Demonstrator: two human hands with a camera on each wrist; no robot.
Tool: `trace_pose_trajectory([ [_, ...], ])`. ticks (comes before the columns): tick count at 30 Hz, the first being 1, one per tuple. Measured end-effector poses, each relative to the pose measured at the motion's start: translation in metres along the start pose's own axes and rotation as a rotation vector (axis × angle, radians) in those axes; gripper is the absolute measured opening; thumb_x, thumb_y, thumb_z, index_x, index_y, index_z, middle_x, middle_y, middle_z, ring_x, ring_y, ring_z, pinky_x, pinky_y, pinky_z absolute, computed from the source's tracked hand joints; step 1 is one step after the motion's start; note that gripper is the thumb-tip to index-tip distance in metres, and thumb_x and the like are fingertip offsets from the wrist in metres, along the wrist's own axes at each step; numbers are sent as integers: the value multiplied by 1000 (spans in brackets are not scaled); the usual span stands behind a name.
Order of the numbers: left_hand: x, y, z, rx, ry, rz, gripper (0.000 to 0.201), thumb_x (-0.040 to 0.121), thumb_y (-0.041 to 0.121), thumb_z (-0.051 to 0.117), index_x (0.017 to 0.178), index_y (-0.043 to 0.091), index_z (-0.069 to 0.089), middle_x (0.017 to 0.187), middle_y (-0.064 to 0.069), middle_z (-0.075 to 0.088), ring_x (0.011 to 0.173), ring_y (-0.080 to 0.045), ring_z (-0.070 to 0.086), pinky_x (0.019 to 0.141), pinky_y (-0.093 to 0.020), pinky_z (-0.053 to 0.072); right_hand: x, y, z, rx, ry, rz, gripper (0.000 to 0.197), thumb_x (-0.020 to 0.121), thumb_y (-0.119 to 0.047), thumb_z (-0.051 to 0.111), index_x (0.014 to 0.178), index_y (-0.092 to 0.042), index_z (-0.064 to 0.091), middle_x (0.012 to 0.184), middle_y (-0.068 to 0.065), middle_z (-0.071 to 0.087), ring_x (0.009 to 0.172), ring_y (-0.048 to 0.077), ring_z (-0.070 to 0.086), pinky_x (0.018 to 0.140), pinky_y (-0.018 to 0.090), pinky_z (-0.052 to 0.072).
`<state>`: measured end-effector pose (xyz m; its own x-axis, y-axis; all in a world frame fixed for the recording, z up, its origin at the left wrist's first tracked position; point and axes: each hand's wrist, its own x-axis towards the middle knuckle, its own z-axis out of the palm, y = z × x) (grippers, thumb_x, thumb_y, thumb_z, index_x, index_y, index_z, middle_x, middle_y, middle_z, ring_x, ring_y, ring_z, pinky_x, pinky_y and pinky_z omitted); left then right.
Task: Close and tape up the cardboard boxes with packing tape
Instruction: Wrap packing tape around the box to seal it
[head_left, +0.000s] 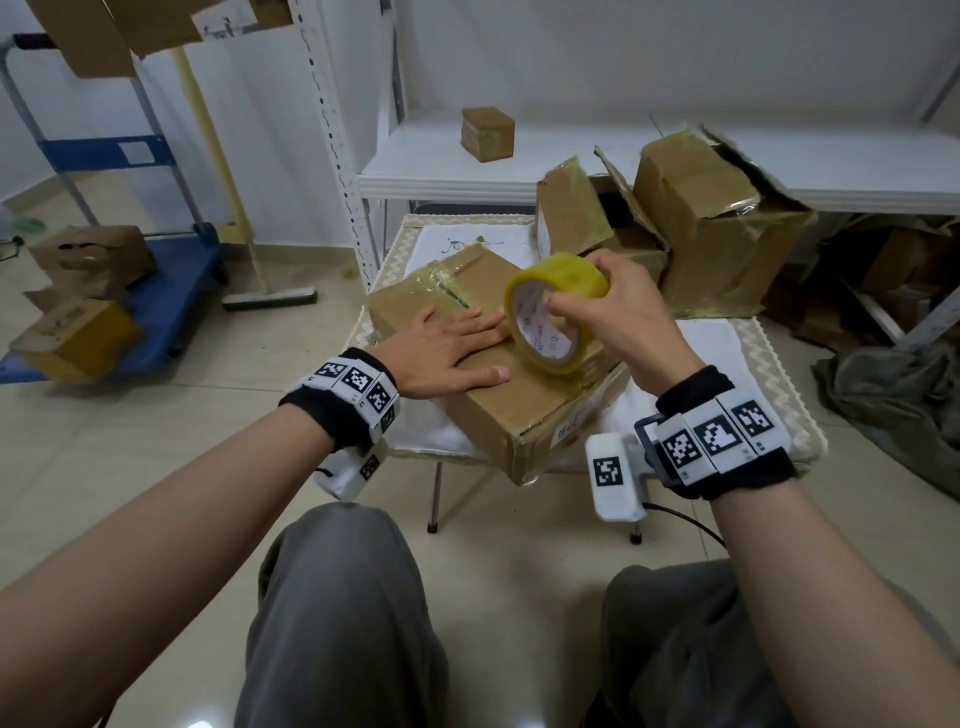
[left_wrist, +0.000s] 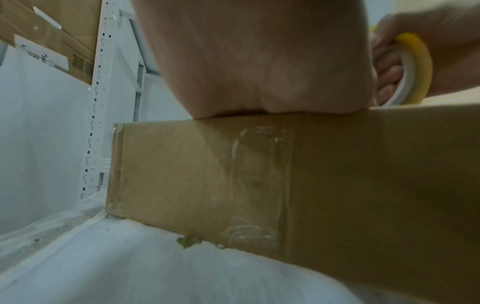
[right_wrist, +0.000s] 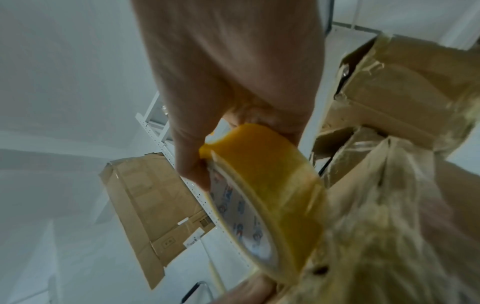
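Left of the left hand: a blue cart (head_left: 171, 291) on the floor carries several cardboard boxes; the print on them is too blurred to read. Behind it stands a white perforated rack upright (head_left: 337, 156).

Left hand (head_left: 447, 348): fingers straight and spread, palm flat on the top flaps of the closed box (head_left: 524, 410), pressing beside the centre seam. In the left wrist view the heel of the palm sits on the top edge, above an old clear tape strip on the side wall. The box lies on a white cloth over a small table (head_left: 779, 395).

Just right of the left fingertips: the tape roll (head_left: 553, 312), yellowish-clear, standing on edge and touching the box top. The core carries small blue and red print (illegible in all views). A white sticker on the box's near side wall has handwriting, not readable.

Right hand (head_left: 618, 317): fingers curled through the core and thumb over the outer rim, clamped on the roll.

Beyond and right of the right hand: two battered open boxes (head_left: 717, 218) with torn tape. A small closed box (head_left: 488, 132) sits on the white shelf behind.
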<state>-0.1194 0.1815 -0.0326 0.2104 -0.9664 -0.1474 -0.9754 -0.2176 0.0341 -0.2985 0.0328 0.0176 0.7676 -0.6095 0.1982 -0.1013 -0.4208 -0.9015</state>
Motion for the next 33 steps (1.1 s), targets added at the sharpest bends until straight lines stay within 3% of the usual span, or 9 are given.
trace_pose_trajectory([
  [5,5,18,1,-143,99,55,90,83,84,26,155,31,20,165,3,10,151,-13,7,121,-53,-5,-1,3,-2,67,-18,74,35,80,-38,84,107,-22,69,96,-6,74,84,2,67,73,20,54],
  [8,5,30,7,-224,139,68,95,77,88,37,154,38,13,165,6,13,150,-12,16,122,-51,-1,-5,3,0,127,-55,122,47,76,-45,85,112,-21,67,101,-6,75,92,6,71,82,26,57],
  [11,4,37,10,-221,107,23,112,68,92,45,155,34,6,165,7,6,151,-11,6,122,-53,-3,-8,5,2,126,-93,137,53,76,-48,84,116,-19,65,106,-3,74,99,11,71,89,33,58],
  [17,10,44,6,-300,40,-60,122,61,86,59,155,34,0,166,3,2,152,-19,2,118,-59,-4,-15,8,-4,138,-158,124,54,79,-38,85,123,-17,62,112,1,73,95,8,68,88,30,54],
  [24,12,67,4,-288,18,-233,142,45,101,48,157,27,-1,165,-5,-4,152,-26,-4,118,-62,-6,-18,14,-18,160,-213,153,37,93,-23,70,126,-9,60,105,6,68,95,13,60,78,21,47],
  [26,12,69,8,-252,43,-250,139,51,97,50,157,23,-1,165,-6,-5,152,-25,-5,119,-60,-5,-19,16,-16,206,-175,142,39,93,-31,72,123,-9,65,114,14,71,98,13,64,85,27,53],
  [28,12,68,10,-244,60,-249,135,55,95,49,157,23,-1,165,-6,-5,152,-25,-4,119,-60,-4,-21,16,-15,234,-142,123,49,89,-47,74,119,-9,69,120,21,69,97,15,65,96,45,55],
  [30,11,69,10,-236,64,-248,132,57,94,47,157,24,-1,166,-5,-4,152,-25,-3,119,-59,-4,-22,17,-14,258,-96,105,56,86,-56,72,112,-7,72,113,25,69,92,19,64,97,56,52],
  [33,10,71,9,-240,83,-249,128,57,94,45,157,28,1,166,-4,-2,152,-26,-1,119,-59,-3,-24,19,-12,299,-46,76,37,94,-48,68,101,-12,73,83,0,71,84,14,63,83,43,53],
])
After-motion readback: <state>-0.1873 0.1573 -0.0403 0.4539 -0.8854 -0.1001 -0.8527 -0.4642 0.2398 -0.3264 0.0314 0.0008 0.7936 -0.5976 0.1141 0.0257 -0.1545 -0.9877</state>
